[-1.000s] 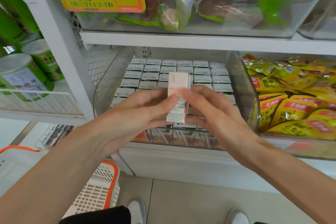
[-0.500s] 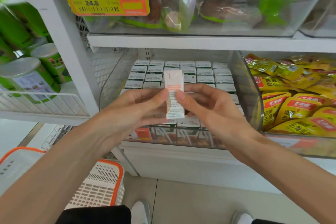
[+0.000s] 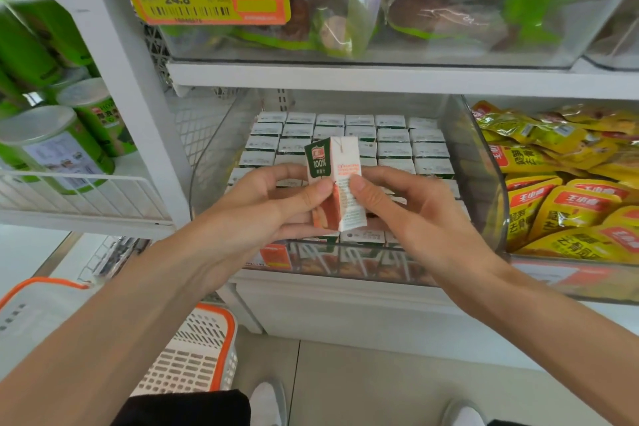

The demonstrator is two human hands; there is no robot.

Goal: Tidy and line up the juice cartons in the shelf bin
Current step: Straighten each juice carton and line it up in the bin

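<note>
Holds one juice carton [image 3: 340,183] upright, lifted clear above the middle of the shelf bin [image 3: 479,166], pinched between both hands. Grips with the left hand [image 3: 262,204], thumb pressed on the green-and-orange face and fingers curled behind; grips with the right hand [image 3: 415,218] too, thumb on the white printed side, fingers wrapped round the back. Shows the rows of cartons [image 3: 359,135] at the back of the bin standing tops-up in straight lines from left wall to right wall, so puts the task, as a judgement, well along. Hides the middle rows behind both hands, with no telling of any gap or leaning carton there. Probably leaves this much to do: turning the held carton to match its neighbours, lowering it into a row, squaring the front row against the bin's front wall. For room, offers free air above the carton tops up to the shelf board [image 3: 380,79] overhead, and an open approach over the low front edge. Offers very little sideways, with cartons packed touching and clear walls closing both sides. Keeps the yellow snack packets [image 3: 570,204] just past the right wall, in the next bin.
</note>
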